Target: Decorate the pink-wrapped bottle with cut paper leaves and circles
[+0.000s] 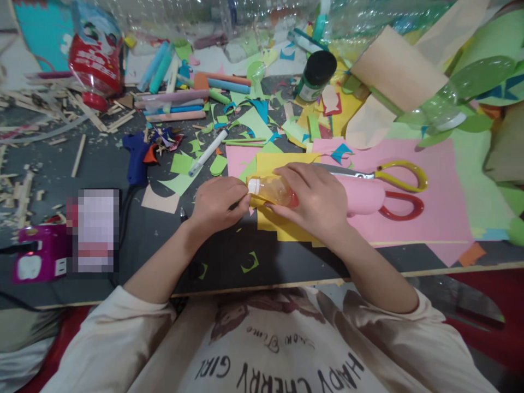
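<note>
My right hand [317, 199] is wrapped round a small clear bottle of yellowish liquid [275, 191], which lies on its side over a yellow paper sheet [282, 226]. My left hand [216, 203] pinches at the bottle's white cap end [252, 186]; its fingers are curled. Both hands sit near the front middle of the dark table [229, 262]. A pink paper roll [364, 195] lies just right of my right hand.
Yellow-handled scissors [393, 174] and red-handled scissors [403, 206] lie on pink paper [434, 218]. A blue glue gun [137, 158], a white craft knife [208, 153], paper scraps, coloured paper tubes [184, 101], wood sticks [77, 155], a dark-capped jar [316, 73] and plastic bottles crowd the back.
</note>
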A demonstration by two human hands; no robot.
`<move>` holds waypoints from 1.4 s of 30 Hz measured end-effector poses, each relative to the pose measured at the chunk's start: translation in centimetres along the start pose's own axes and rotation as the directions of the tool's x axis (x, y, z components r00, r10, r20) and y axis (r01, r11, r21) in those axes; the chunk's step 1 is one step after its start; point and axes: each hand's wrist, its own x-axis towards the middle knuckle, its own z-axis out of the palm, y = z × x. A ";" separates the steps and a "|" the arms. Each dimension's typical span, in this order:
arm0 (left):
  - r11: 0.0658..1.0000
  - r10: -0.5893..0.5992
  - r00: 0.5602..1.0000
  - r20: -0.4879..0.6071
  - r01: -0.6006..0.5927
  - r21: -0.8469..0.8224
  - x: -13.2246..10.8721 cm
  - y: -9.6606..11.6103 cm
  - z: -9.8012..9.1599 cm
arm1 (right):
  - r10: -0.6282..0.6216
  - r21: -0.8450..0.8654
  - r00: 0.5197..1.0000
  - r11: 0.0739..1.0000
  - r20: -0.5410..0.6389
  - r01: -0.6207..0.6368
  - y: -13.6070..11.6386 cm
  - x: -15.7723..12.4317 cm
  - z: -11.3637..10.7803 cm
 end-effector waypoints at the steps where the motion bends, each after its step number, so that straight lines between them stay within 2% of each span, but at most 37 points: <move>1: 1.000 -0.010 1.000 0.012 0.010 0.000 0.0 0.0 0.0 | -0.003 -0.003 1.000 1.000 -0.002 0.003 0.0 0.0 0.0; 3: 1.000 -0.026 0.999 0.030 0.027 -0.011 -0.1 0.0 0.0 | -0.004 -0.006 1.000 1.000 -0.010 0.004 0.0 0.0 0.1; 8: 1.000 0.003 1.000 -0.012 -0.003 -0.002 0.2 0.0 -0.2 | -0.008 0.000 1.000 1.000 -0.029 0.008 0.1 0.0 0.1; 13: 0.992 -0.062 0.992 0.110 0.049 0.117 0.3 0.0 -0.5 | -0.003 0.005 0.996 1.000 -0.095 0.004 0.4 0.0 -0.1; 16: 0.987 -0.095 0.985 0.146 0.074 0.143 0.2 -0.2 -0.5 | -0.017 0.002 0.993 1.000 -0.120 0.017 0.4 0.0 -0.1; 27: 0.992 -0.089 0.993 0.083 0.081 0.093 0.1 -0.1 -0.2 | 0.011 0.019 0.998 1.000 -0.066 -0.010 0.5 -0.1 0.1; 36: 0.988 -0.150 0.982 0.111 0.153 -0.017 0.2 0.1 -0.1 | 0.003 0.005 0.999 1.000 -0.054 -0.003 0.3 -0.1 0.0; 42: 0.970 -0.225 0.952 0.207 0.239 -0.047 0.1 0.0 -0.2 | -0.013 0.013 0.999 1.000 -0.050 0.014 0.4 -0.1 0.1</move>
